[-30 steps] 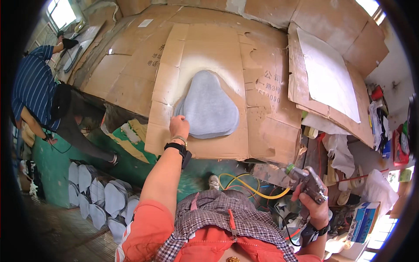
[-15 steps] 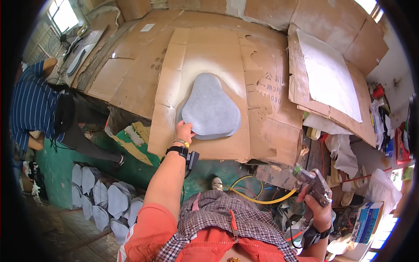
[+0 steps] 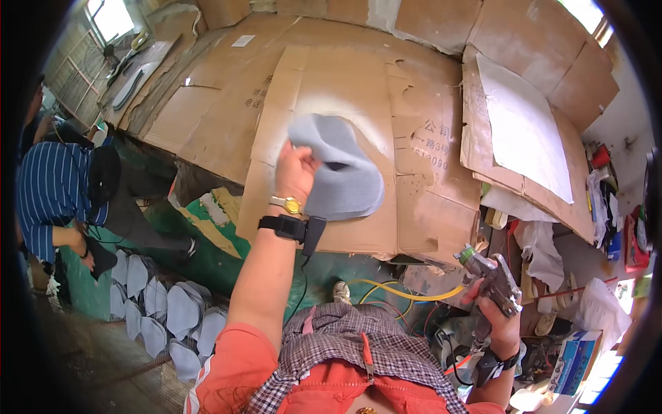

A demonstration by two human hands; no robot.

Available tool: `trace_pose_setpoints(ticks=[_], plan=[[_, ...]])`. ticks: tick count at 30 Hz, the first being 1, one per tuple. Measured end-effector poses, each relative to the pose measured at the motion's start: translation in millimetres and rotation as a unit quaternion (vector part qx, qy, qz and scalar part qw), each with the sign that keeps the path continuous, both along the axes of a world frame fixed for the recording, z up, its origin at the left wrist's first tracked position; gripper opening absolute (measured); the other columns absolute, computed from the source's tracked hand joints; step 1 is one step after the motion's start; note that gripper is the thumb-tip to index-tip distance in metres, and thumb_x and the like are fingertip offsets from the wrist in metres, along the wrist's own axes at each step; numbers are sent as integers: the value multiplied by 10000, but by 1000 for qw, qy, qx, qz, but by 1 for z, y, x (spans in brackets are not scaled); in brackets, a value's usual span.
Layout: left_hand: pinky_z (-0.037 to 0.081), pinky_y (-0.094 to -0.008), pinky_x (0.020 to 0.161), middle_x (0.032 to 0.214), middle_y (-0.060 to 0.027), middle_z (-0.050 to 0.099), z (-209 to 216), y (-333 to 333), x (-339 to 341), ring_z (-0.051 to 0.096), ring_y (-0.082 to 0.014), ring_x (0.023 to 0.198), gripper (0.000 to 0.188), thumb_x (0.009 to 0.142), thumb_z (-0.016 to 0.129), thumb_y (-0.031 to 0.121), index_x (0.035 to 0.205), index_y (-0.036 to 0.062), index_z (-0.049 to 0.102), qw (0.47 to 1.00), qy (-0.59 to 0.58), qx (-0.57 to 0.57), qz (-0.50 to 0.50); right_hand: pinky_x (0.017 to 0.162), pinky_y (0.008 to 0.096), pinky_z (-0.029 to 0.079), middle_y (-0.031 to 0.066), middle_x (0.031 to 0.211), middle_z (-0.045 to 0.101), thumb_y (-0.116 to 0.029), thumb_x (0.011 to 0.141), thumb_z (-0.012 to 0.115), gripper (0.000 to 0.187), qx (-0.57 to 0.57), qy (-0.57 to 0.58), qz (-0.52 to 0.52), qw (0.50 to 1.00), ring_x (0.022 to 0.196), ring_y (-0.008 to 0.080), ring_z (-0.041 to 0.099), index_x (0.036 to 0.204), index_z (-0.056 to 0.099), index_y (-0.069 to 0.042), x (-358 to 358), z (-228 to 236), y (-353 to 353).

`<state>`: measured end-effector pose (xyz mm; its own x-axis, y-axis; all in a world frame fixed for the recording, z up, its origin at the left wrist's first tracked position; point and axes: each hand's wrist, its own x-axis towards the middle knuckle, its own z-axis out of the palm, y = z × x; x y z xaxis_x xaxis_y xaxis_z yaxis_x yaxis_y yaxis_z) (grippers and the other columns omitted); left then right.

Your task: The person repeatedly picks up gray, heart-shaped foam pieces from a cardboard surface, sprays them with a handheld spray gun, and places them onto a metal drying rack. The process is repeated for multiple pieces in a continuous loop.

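Note:
A grey, pear-shaped fabric pad [image 3: 348, 190] lies on a cardboard sheet [image 3: 348, 76] on the worktop in front of me. My left hand [image 3: 296, 172] pinches the pad's left edge and holds it raised, so the upper part bends and a dark gap shows beneath the fold. Whether one layer or several lie under the raised edge is hidden. At the lower right, my right hand [image 3: 500, 324] is wrapped round a spray gun [image 3: 493, 279] with a green tip, held off the worktop. A yellow hose [image 3: 414, 295] runs near the gun.
Several grey pads [image 3: 183, 310] stand in rows at lower left. A co-worker in a striped shirt [image 3: 55, 186] bends over near them. Right of the worktop are a tilted board with a white sheet [image 3: 527, 127], plastic bags [image 3: 541, 255] and a blue-and-white box [image 3: 578, 359].
My left hand has moved up along the pad and lifted its left edge, which lay flat before. The spray gun has barely moved. The co-worker's arm has reached down toward the pads.

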<state>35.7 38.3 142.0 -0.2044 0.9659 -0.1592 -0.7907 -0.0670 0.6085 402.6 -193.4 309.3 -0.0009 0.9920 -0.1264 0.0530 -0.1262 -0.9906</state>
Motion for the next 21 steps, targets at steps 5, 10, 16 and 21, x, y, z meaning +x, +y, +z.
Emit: trace_pose_setpoints(ticks=[5, 10, 16, 21], plan=[[530, -370, 868, 1003, -55, 644, 103, -40, -46, 634, -198, 908, 319, 790, 547, -83, 1080, 51, 554, 990, 12, 120, 79, 709, 291, 497, 95, 848, 631, -170, 769, 748, 652, -64, 11, 79, 995, 750, 166, 616, 1309, 445, 34, 3, 5, -10], [488, -379, 936, 1108, -81, 626, 118, -100, -107, 614, -222, 1014, 422, 808, 515, -72, 1219, 26, 515, 975, 81, 154, 137, 685, 280, 485, 118, 870, 625, -139, 786, 717, 640, -9, 34, 53, 998, 733, 164, 603, 1336, 431, 22, -12, 4, -19], [486, -378, 927, 1190, -105, 599, 98, -169, -158, 594, -229, 1064, 432, 857, 449, -39, 1284, 19, 472, 977, 79, 123, 158, 661, 274, 479, 100, 823, 609, -209, 759, 740, 698, -24, -56, -2, 998, 696, 157, 589, 1338, 427, 24, 1, 26, -36], [487, -371, 913, 1188, -99, 596, 80, -193, -176, 596, -217, 1033, 435, 858, 437, -37, 1287, 29, 471, 976, 81, 72, 189, 688, 291, 486, 115, 834, 623, -123, 744, 718, 667, -82, 9, 89, 993, 720, 167, 606, 1326, 434, 36, -20, 21, -43]])
